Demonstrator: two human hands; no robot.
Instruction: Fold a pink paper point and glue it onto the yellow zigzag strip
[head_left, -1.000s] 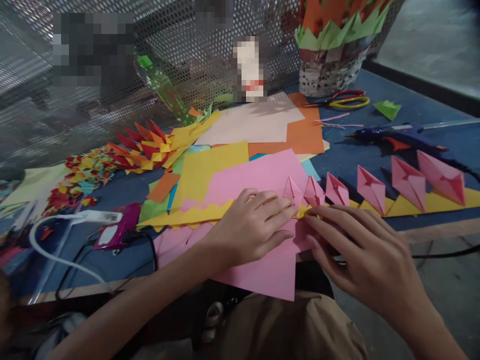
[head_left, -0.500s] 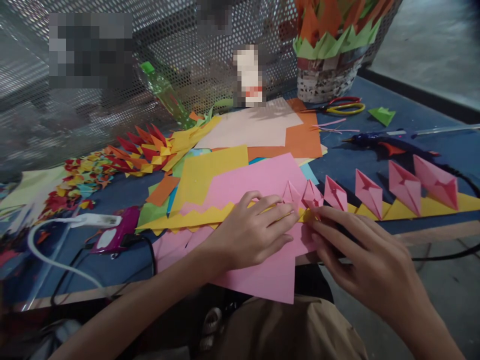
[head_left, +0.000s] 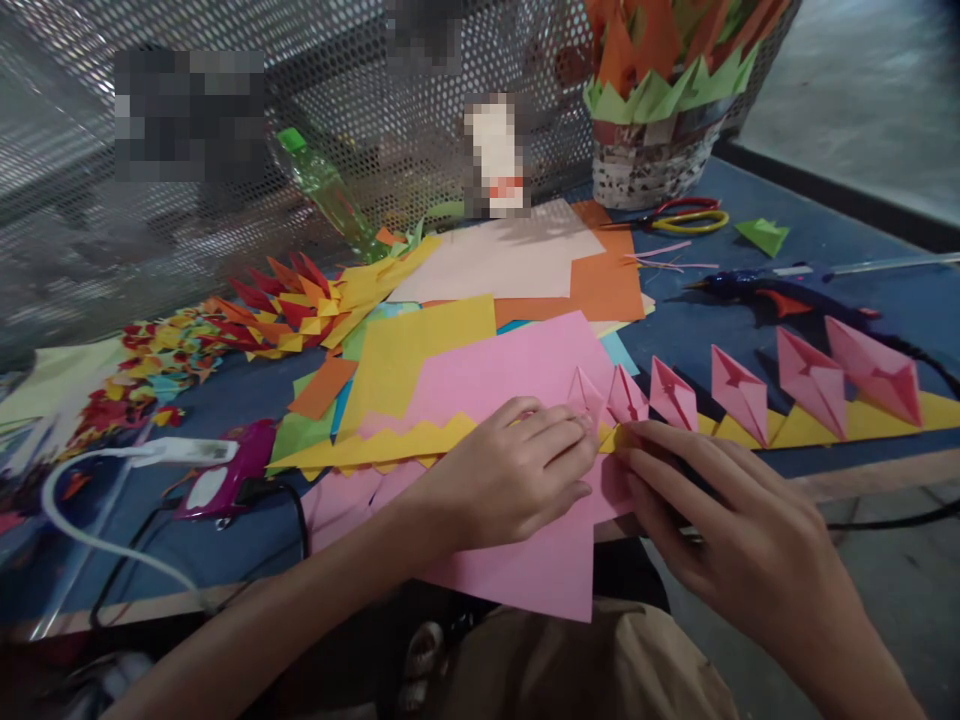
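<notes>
A long yellow paper strip (head_left: 892, 418) with a zigzag edge runs along the front of the table. Several pink folded paper pieces (head_left: 739, 393) stand on its right half in a row, getting smaller toward my hands. My left hand (head_left: 525, 465) is closed, its fingertips at the smallest pink folded paper piece (head_left: 585, 393), over the strip. Just to its right, my right hand (head_left: 739, 510) pinches the strip below another pink piece (head_left: 627, 396). The fingertips hide part of both contacts. Beneath the hands lies a pink sheet (head_left: 525, 580) that overhangs the table edge.
Coloured paper sheets (head_left: 502, 255) pile up behind the hands. Scissors (head_left: 694, 218), a dark blue glue gun (head_left: 750, 287) and a paper-trimmed basket (head_left: 637, 165) are at the right. A green bottle (head_left: 322, 185), folded paper chains (head_left: 277, 305) and a purple corded device (head_left: 232, 475) are at the left.
My left fingers have curled in closer around the smallest pink folded piece. My right hand keeps its pinch on the strip. The whole view has shifted slightly.
</notes>
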